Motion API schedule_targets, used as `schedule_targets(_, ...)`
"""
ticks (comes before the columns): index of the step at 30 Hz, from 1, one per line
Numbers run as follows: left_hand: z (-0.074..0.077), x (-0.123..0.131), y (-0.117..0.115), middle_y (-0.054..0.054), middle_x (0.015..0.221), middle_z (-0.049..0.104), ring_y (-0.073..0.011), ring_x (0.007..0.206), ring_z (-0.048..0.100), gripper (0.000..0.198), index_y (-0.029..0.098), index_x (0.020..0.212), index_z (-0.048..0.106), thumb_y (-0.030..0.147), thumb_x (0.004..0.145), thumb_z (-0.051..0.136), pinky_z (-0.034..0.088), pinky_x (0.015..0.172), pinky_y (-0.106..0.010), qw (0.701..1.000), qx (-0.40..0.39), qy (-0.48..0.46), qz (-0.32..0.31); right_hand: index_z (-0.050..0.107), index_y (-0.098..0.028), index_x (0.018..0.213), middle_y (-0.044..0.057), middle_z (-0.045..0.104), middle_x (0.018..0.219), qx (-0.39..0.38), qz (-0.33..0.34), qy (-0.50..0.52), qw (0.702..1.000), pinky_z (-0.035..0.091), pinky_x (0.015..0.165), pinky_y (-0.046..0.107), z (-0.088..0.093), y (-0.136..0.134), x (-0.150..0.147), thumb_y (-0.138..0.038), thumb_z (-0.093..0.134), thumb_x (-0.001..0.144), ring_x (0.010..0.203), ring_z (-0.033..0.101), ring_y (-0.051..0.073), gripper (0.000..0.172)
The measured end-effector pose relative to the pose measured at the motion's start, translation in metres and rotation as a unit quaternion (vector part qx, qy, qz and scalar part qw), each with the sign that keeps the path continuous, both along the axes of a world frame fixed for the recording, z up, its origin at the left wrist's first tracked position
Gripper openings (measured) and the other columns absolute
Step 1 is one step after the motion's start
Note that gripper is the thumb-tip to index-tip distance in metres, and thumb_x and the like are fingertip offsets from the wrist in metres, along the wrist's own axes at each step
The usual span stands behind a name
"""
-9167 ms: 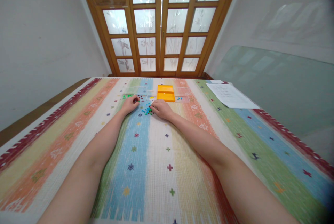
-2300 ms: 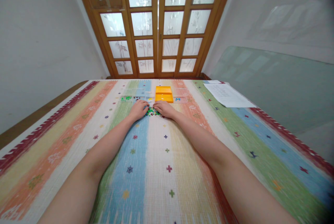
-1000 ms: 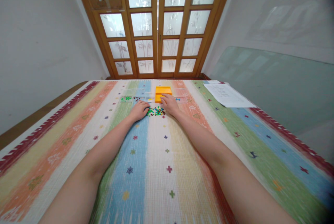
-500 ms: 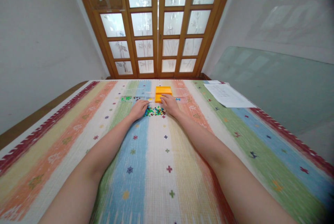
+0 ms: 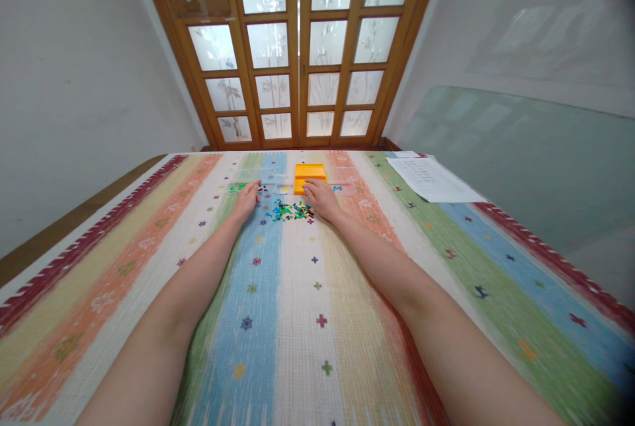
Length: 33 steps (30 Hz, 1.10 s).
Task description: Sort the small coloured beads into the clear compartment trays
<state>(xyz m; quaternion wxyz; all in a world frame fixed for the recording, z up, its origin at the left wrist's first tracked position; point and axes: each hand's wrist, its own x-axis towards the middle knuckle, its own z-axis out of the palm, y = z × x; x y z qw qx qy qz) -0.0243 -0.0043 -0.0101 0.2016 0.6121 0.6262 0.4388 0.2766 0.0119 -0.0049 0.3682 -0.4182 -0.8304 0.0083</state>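
A loose pile of tiny coloured pieces (image 5: 292, 212), green, blue, yellow and dark, lies on the striped cloth between my hands. My left hand (image 5: 246, 202) is at the near edge of a clear plastic box (image 5: 270, 186), over the part between its green pieces (image 5: 237, 188) and dark pieces. Its fingers are drawn together, and anything in them is too small to make out. My right hand (image 5: 321, 198) rests by the front of an open orange box (image 5: 310, 171), fingers stretched out over its near part. No held piece shows there.
The cloth (image 5: 297, 320) covers the whole table. Small blue pieces (image 5: 337, 188) sit in clear plastic right of the orange box. Paper sheets (image 5: 431, 179) lie at the right. Beyond the table's far edge stand wooden glazed doors (image 5: 299, 82).
My left hand has moved left and slightly away from me, from the pile's edge to the clear box. My right hand stays nearly in place by the orange box.
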Motion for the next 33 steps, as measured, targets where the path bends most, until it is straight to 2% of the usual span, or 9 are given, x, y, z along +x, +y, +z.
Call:
schedule_targets(2,0.001,-0.002,-0.001,-0.007,0.095,0.076,-0.0182,0.08,0.071,0.051,0.016,0.146,0.062,0.039,0.109,0.036,0.059,0.087,-0.036,1.0,0.016,0.02,-0.007,0.081,-0.021,0.113,0.011,0.071,0.136,0.002,-0.001,-0.004,1.0,0.05,0.112,0.046,0.0,0.0,0.0,-0.028,0.05,0.107,0.125,0.065,0.027,0.033)
schedule_targets(4,0.004,0.0,-0.004,-0.011,0.12,0.075,-0.0204,0.102,0.072,0.047,0.019,0.144,0.064,0.034,0.107,0.04,0.056,0.102,-0.039,0.996,0.051,0.076,-0.021,0.081,-0.021,0.113,0.011,0.071,0.136,0.002,-0.003,-0.006,1.0,0.05,0.112,0.045,-0.001,0.0,0.0,-0.028,0.051,0.107,0.124,0.065,0.027,0.032)
schedule_targets(6,0.007,0.004,-0.009,-0.01,0.14,0.068,-0.0223,0.126,0.064,0.042,0.022,0.138,0.068,0.03,0.104,0.044,0.049,0.115,-0.041,0.985,0.082,0.145,-0.048,0.081,-0.021,0.113,0.011,0.071,0.136,0.002,-0.001,-0.007,1.0,0.05,0.112,0.045,-0.001,0.001,0.0,-0.028,0.051,0.107,0.124,0.065,0.027,0.032)
schedule_targets(8,0.01,0.01,-0.015,-0.008,0.146,0.064,-0.0227,0.136,0.058,0.039,0.022,0.132,0.071,0.027,0.102,0.047,0.045,0.12,-0.041,0.971,0.09,0.203,-0.09,0.081,-0.02,0.113,0.012,0.071,0.135,0.004,0.002,-0.003,1.0,0.049,0.112,0.045,-0.002,0.001,0.0,-0.028,0.051,0.107,0.124,0.065,0.027,0.032)
schedule_targets(13,0.013,0.023,-0.025,-0.007,0.137,0.07,-0.0237,0.125,0.065,0.035,0.023,0.123,0.076,0.028,0.102,0.048,0.049,0.114,-0.04,0.943,0.074,0.281,-0.162,0.081,-0.021,0.111,0.011,0.071,0.135,0.002,0.007,0.004,1.0,0.049,0.112,0.044,-0.002,0.0,0.0,-0.028,0.051,0.107,0.125,0.064,0.026,0.031)
schedule_targets(19,0.015,0.026,-0.026,-0.008,0.125,0.076,-0.0262,0.12,0.066,0.034,0.024,0.116,0.079,0.029,0.101,0.049,0.05,0.11,-0.042,0.925,0.071,0.331,-0.174,0.08,-0.021,0.114,0.011,0.074,0.128,0.0,0.037,-0.025,0.999,0.049,0.109,0.04,0.004,-0.004,-0.002,-0.029,0.049,0.108,0.12,0.065,0.025,0.032)
schedule_targets(25,0.014,0.027,-0.025,-0.007,0.129,0.075,-0.0264,0.125,0.063,0.035,0.025,0.122,0.078,0.028,0.1,0.05,0.044,0.116,-0.045,0.913,0.073,0.335,-0.222,0.079,-0.022,0.119,0.01,0.074,0.126,-0.005,0.075,-0.066,0.995,0.048,0.107,0.04,0.007,-0.014,-0.012,-0.033,0.048,0.11,0.119,0.065,0.025,0.034)
schedule_targets(29,0.008,0.031,-0.022,-0.007,0.134,0.073,-0.0256,0.127,0.061,0.038,0.024,0.127,0.075,0.026,0.101,0.047,0.043,0.118,-0.044,0.916,0.078,0.315,-0.238,0.078,-0.021,0.122,0.01,0.074,0.128,-0.007,0.105,-0.09,0.99,0.048,0.106,0.04,0.006,-0.019,-0.019,-0.033,0.048,0.11,0.117,0.066,0.025,0.035)
schedule_targets(33,0.006,0.03,-0.021,-0.008,0.129,0.075,-0.0249,0.122,0.064,0.039,0.022,0.125,0.076,0.024,0.101,0.045,0.047,0.113,-0.042,0.938,0.074,0.286,-0.182,0.079,-0.021,0.122,0.011,0.075,0.127,-0.017,0.13,-0.102,0.986,0.049,0.106,0.04,0.006,-0.022,-0.023,-0.035,0.049,0.11,0.118,0.067,0.025,0.035)
